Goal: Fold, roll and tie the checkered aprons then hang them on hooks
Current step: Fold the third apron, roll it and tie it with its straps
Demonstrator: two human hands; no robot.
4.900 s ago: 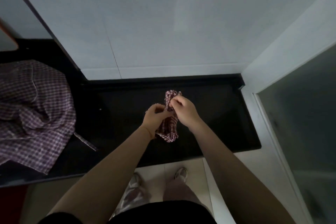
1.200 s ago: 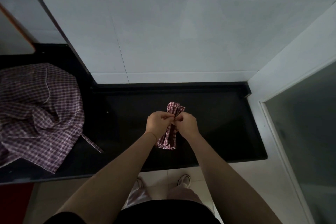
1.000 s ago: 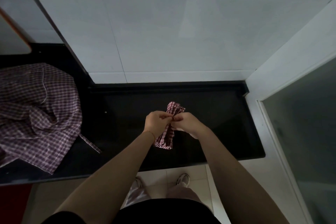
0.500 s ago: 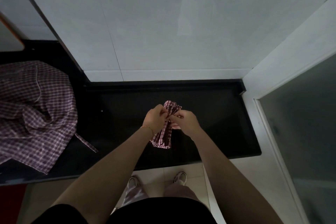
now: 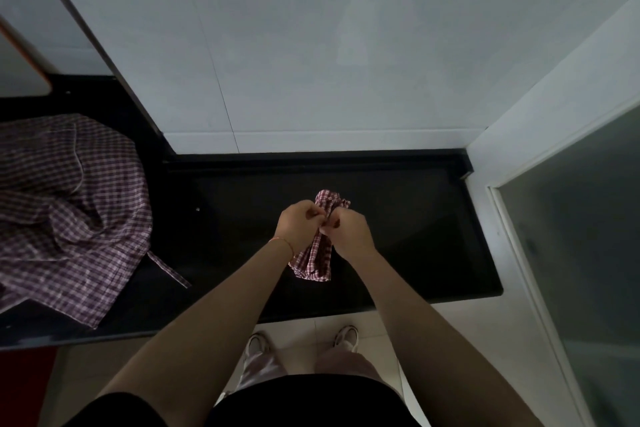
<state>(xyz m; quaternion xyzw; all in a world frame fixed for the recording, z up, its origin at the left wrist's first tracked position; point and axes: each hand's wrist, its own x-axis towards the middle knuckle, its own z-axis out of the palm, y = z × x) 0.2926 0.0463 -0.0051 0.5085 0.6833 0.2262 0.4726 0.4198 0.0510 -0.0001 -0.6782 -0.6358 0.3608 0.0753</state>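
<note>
A rolled red-and-white checkered apron point(image 5: 317, 258) stands roughly upright over the black counter point(image 5: 415, 218), its top end poking out above my hands. My left hand point(image 5: 299, 227) and my right hand point(image 5: 348, 232) meet at its middle, fingers curled and pinching its tie strings there. The strings themselves are mostly hidden by my fingers. A second checkered apron point(image 5: 65, 208) lies crumpled and unfolded on the counter's left part, one strap point(image 5: 166, 270) trailing toward the front edge.
A white tiled wall point(image 5: 311, 62) rises behind the counter. A white door frame with a frosted glass panel point(image 5: 581, 253) bounds the right side. A light board with an orange edge point(image 5: 20, 69) sits at far left. My feet stand on pale floor tiles below the counter edge.
Both hands have stayed at the roll's middle, working the ties with small finger movements. The roll's lower end has swung slightly. The crumpled apron has not moved.
</note>
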